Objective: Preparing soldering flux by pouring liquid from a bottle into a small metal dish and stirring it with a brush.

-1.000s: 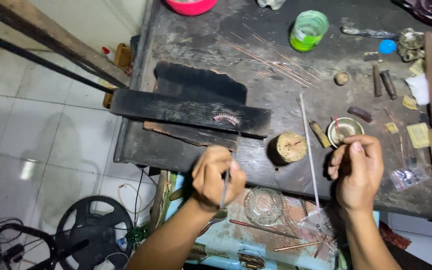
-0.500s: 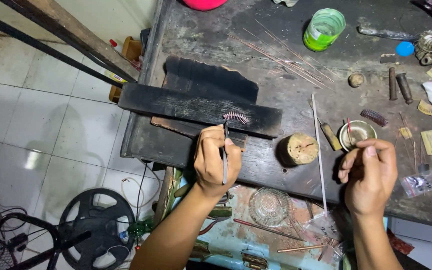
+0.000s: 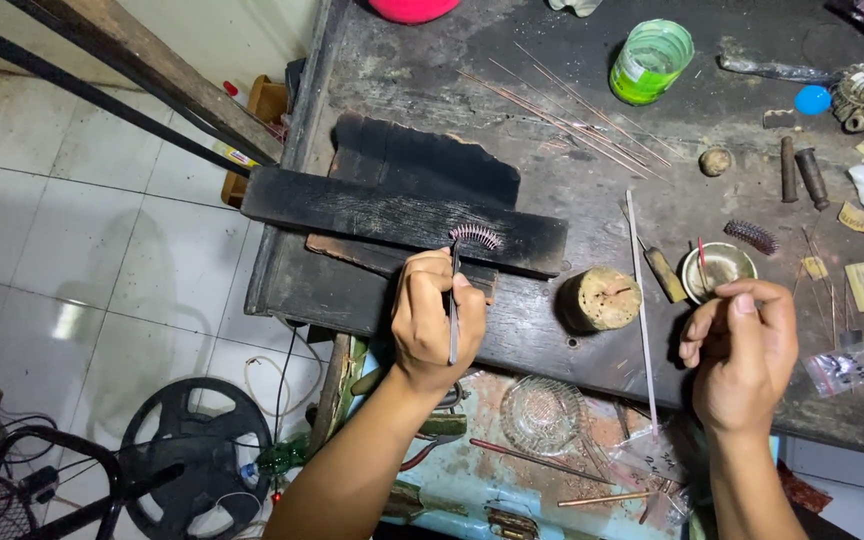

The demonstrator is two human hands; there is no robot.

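Pinched in your left hand's point(image 3: 430, 318) grip were slim tweezers point(image 3: 453, 305), tips down at the coiled copper spring point(image 3: 476, 236) lying on the charred wooden block point(image 3: 352, 205), which shielded the worktop point(image 3: 552, 160). Your right hand point(image 3: 742, 345) seemingly pinched a thin wire, fingers pressed together.

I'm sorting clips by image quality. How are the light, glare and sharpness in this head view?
Head view: lit from above, the dark workbench evenly lit; glare patch on the white floor tiles; left hand with its tweezers and right hand sharp; wire coil readable; lines bend slightly toward the edges.
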